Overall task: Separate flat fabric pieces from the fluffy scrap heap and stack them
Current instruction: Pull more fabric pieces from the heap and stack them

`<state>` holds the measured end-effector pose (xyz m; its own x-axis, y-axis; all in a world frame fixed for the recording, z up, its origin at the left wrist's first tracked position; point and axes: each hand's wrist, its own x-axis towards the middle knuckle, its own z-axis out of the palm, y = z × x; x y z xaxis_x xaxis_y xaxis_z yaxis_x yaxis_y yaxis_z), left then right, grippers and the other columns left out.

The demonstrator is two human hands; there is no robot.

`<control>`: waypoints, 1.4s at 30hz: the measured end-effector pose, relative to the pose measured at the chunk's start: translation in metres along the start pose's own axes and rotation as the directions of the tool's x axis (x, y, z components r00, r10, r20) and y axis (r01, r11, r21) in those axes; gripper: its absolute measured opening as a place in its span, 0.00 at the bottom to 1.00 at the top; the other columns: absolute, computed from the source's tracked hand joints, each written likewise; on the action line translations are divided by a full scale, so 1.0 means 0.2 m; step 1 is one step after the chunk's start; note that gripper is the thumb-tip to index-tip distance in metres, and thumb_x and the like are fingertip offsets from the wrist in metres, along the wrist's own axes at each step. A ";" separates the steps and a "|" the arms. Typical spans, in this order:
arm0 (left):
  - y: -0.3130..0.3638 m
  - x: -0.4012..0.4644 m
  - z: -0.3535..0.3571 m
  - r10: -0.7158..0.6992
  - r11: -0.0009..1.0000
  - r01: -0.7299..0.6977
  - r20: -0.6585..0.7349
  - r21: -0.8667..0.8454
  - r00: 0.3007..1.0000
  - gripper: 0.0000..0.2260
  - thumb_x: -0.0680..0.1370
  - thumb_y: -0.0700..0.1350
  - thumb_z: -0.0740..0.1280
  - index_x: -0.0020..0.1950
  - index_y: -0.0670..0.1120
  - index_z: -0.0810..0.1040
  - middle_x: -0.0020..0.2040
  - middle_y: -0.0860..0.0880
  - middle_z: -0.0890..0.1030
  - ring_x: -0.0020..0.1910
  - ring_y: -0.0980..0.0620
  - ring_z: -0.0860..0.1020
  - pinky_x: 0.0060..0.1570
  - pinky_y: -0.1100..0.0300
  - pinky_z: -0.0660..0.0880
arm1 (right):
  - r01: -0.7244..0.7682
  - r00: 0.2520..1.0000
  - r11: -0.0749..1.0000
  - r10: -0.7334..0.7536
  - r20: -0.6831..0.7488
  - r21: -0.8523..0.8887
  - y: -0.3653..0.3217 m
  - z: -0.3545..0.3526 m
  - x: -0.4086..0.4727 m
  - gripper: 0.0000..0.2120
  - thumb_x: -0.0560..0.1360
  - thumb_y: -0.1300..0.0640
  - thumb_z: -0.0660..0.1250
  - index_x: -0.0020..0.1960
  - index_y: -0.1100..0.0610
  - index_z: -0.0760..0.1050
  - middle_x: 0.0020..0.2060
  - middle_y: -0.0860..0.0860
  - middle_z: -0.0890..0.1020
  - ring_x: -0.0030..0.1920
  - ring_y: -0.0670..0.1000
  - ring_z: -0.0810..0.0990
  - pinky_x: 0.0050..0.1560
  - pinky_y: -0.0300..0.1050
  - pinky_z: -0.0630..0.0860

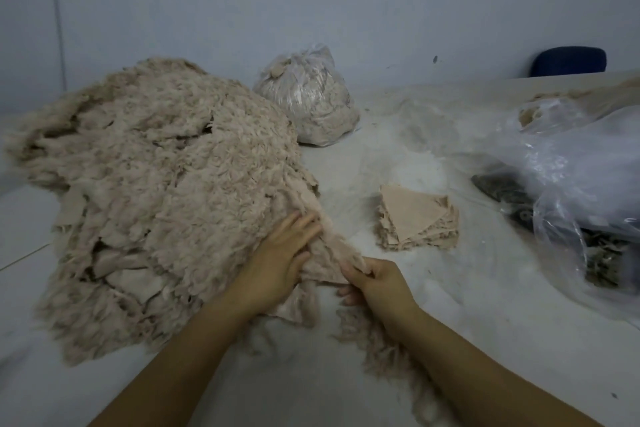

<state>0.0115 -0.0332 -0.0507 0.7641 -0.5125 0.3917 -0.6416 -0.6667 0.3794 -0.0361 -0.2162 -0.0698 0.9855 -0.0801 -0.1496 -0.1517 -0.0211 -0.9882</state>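
A large beige fluffy scrap heap (pixel 162 191) covers the left half of the white table (pixel 450 288). A neat stack of flat beige fabric pieces (pixel 417 218) lies to the right of the heap. My left hand (pixel 280 256) rests with straight fingers on the heap's lower right edge. Just beside it, my right hand (pixel 374 282) pinches the corner of a flat fabric piece (pixel 327 263) that still lies partly under the fluffy scraps.
A tied clear bag of scraps (pixel 308 97) stands behind the heap. Crumpled clear plastic bags (pixel 571 163) over dark items fill the right side. Loose fluff (pixel 377 347) lies under my right forearm. A blue chair back (pixel 568 61) shows at the far right.
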 end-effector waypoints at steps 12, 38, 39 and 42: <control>0.08 -0.01 0.05 -0.388 0.846 0.331 -0.056 -0.418 0.920 0.04 0.77 0.45 0.67 0.46 0.50 0.82 0.45 0.51 0.82 0.44 0.54 0.80 0.42 0.68 0.73 | 0.079 0.986 0.997 -0.077 -0.145 0.012 -0.02 -0.28 -0.22 0.06 0.76 0.62 0.67 0.40 0.61 0.75 0.32 0.53 0.80 0.35 0.53 0.80 0.37 0.46 0.79; 0.29 0.10 0.09 -0.728 0.224 0.359 0.089 -0.906 0.680 0.13 0.80 0.47 0.61 0.56 0.39 0.77 0.43 0.42 0.83 0.42 0.46 0.81 0.46 0.49 0.78 | 0.186 0.916 0.874 -0.320 -0.241 -0.450 -0.03 -0.28 -0.07 0.16 0.80 0.50 0.60 0.33 0.49 0.71 0.26 0.44 0.72 0.31 0.40 0.72 0.33 0.33 0.65; 0.28 0.11 0.09 -0.720 0.267 0.368 0.070 -0.891 0.690 0.14 0.80 0.48 0.61 0.58 0.39 0.77 0.47 0.39 0.82 0.47 0.41 0.81 0.50 0.45 0.76 | 0.148 0.929 0.896 -0.270 -0.251 -0.419 -0.03 -0.29 -0.08 0.17 0.79 0.46 0.59 0.34 0.50 0.72 0.26 0.45 0.72 0.31 0.42 0.72 0.32 0.33 0.66; 0.34 0.12 0.13 -0.640 0.448 0.364 -0.009 -0.817 0.768 0.13 0.81 0.51 0.59 0.55 0.46 0.79 0.51 0.37 0.82 0.46 0.46 0.81 0.47 0.52 0.77 | -0.076 0.997 0.997 0.076 0.009 0.033 -0.04 -0.19 -0.11 0.27 0.70 0.31 0.58 0.47 0.54 0.77 0.36 0.52 0.81 0.36 0.52 0.81 0.37 0.42 0.78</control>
<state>-0.0126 -0.1039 -0.0374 0.9971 0.0374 0.0655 -0.0639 -0.0428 0.9970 -0.0594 -0.2518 -0.0566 0.9718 -0.0723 -0.2242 -0.2235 0.0177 -0.9745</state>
